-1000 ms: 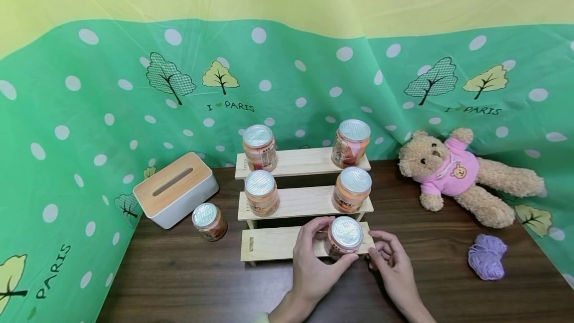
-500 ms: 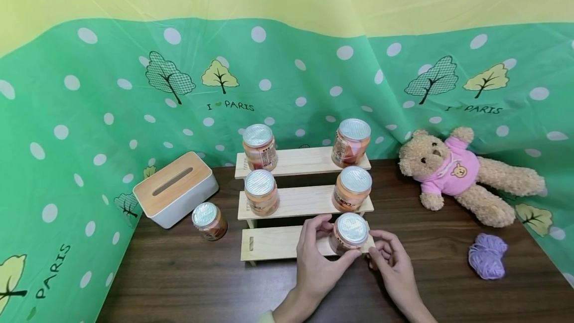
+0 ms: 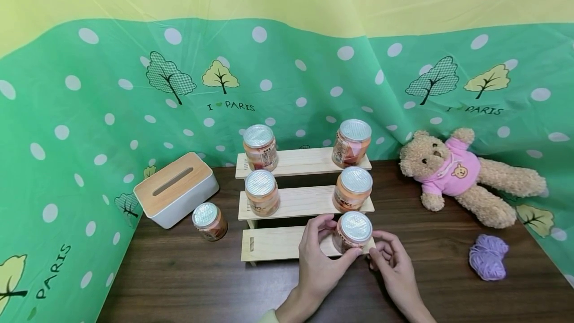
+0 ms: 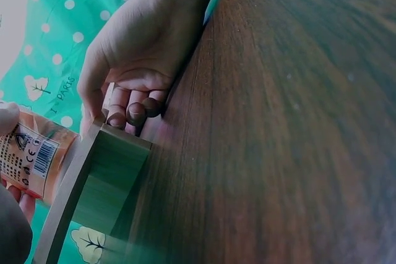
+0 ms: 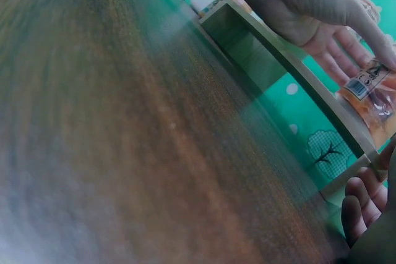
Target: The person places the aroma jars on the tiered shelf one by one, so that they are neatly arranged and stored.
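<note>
My left hand [image 3: 317, 260] holds a jar [image 3: 356, 227] with a silvery lid, fingers behind it and thumb in front. The jar stands upright at the right end of the lowest step of a wooden tiered rack [image 3: 274, 244]. At that step's right end, my right hand [image 3: 398, 269] grips the board, its other fingers curled below. The left wrist view shows the barcode label of the jar [image 4: 38, 159] and the right hand [image 4: 133, 54] at the board's corner. Two similar jars stand on the middle step, a left jar [image 3: 262, 194] and a right jar [image 3: 353, 191].
The top step carries a left jar [image 3: 260, 148] and a right jar [image 3: 352, 144]. Another jar [image 3: 210, 222] stands on the dark table [image 3: 188, 283] beside a tissue box [image 3: 176, 188]. To the right lie a teddy bear [image 3: 462, 173] and purple yarn [image 3: 489, 257]. A green curtain [image 3: 296, 83] hangs behind.
My left hand has moved the jar to the right and slightly back along the lowest step, up to its right end. The right hand has stayed at the board's end.
</note>
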`<state>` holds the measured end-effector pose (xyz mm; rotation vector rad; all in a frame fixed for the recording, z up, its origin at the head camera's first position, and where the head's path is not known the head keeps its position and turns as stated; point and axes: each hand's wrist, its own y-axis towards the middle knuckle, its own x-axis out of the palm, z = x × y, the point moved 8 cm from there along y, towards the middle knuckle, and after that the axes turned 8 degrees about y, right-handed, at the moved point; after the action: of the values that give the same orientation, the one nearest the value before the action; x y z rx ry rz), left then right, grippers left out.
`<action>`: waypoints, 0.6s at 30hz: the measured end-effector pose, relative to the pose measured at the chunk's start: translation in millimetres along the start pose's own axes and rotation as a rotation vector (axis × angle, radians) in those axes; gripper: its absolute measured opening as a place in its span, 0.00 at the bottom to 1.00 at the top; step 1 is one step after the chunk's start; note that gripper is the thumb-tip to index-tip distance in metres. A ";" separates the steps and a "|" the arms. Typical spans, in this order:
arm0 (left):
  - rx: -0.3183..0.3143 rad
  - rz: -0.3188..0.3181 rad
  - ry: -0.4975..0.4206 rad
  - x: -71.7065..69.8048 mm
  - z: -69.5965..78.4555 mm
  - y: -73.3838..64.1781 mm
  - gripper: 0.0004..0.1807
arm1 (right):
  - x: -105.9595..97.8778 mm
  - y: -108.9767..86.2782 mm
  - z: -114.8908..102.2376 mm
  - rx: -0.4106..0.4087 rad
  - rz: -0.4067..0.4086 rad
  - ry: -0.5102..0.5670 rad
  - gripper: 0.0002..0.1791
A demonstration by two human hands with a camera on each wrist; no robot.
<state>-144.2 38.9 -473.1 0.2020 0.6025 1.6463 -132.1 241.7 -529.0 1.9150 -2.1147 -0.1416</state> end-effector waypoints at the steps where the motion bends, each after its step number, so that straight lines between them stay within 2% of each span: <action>1: -0.004 -0.002 -0.005 0.1 -0.3 0.0 0.43 | 0.0 -0.1 0.2 0.001 0.000 0.000 0.21; 4: 0.012 0.001 -0.001 -0.3 0.1 -0.2 0.43 | -0.2 -0.2 0.8 0.003 0.001 0.000 0.22; 11: 0.122 0.040 0.062 -3.3 4.2 -1.2 0.43 | -0.8 -0.2 1.7 0.010 0.007 -0.013 0.21; 18: 0.160 0.058 0.088 -10.4 9.8 -1.2 0.42 | -0.5 0.1 1.4 0.010 0.008 -0.021 0.20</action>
<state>-136.7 31.5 -463.3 0.2667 0.8033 1.6700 -132.5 242.0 -530.4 1.9181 -2.1404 -0.1499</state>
